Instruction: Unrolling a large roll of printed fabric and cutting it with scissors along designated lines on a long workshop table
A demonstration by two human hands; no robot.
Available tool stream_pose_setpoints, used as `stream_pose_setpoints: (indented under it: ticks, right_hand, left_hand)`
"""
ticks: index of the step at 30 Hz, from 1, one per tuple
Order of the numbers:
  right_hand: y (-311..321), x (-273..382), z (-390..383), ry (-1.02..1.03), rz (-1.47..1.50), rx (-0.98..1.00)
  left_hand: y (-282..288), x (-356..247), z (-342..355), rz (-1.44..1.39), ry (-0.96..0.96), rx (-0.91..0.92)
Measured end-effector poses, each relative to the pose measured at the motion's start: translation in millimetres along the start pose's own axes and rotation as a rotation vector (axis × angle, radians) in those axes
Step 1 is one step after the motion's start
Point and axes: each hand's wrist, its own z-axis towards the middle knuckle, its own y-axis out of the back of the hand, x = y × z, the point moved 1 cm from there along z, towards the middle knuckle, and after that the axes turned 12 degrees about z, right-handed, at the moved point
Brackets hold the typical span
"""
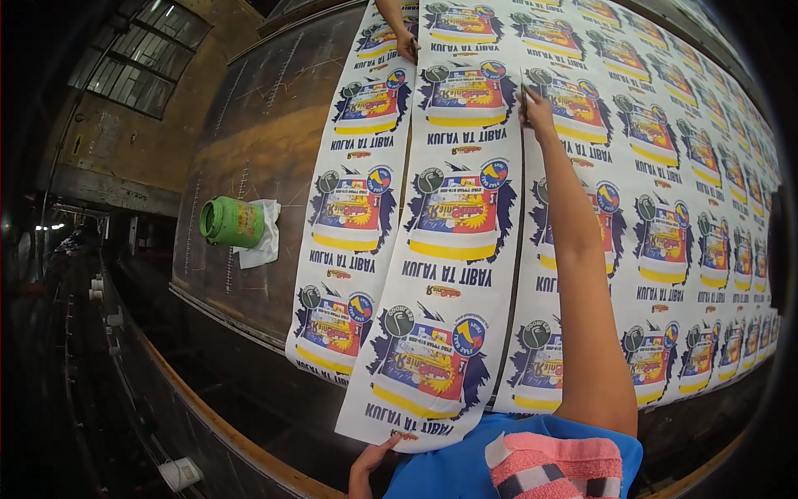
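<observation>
My left hand (378, 456) pinches the bottom end of a long white printed strip (453, 216), patterned with repeated colourful logos, at the lower middle. My right arm stretches far forward, and my right hand (536, 112) is closed on a slim dark tool (524, 104) at the strip's right edge, beside a wide sheet (623, 175) with the same print. Another person's hand (406, 43) holds a small dark object at the top, on the strip's left edge. A second narrow strip (332, 274) lies at the left.
A dark scratched tabletop (233, 125) extends at the left, carrying a green plastic container (233, 221) on a white cloth (259, 258). A wooden rail (199, 399) and a white bucket (179, 473) are at lower left. A pink checked towel (553, 461) is at the bottom.
</observation>
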Motion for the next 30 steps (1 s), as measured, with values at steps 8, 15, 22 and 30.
stream_pose_setpoints:
  ticks: [8,15,22,30]
  right_hand:
    - [29,-20,-181,-0.080,0.323,0.268]
    - [146,-63,-385,-0.275,0.279,0.027]
    - [223,-49,-536,-0.161,0.290,-0.024]
    - [318,-78,-731,0.026,0.253,-0.170]
  left_hand:
    - [-1,-15,15,0.521,0.019,0.156]
    - [-7,-67,3,0.784,-0.337,0.062]
    - [-86,-66,58,1.424,-0.981,-0.283]
    - [-150,-23,104,1.619,-1.320,-0.540]
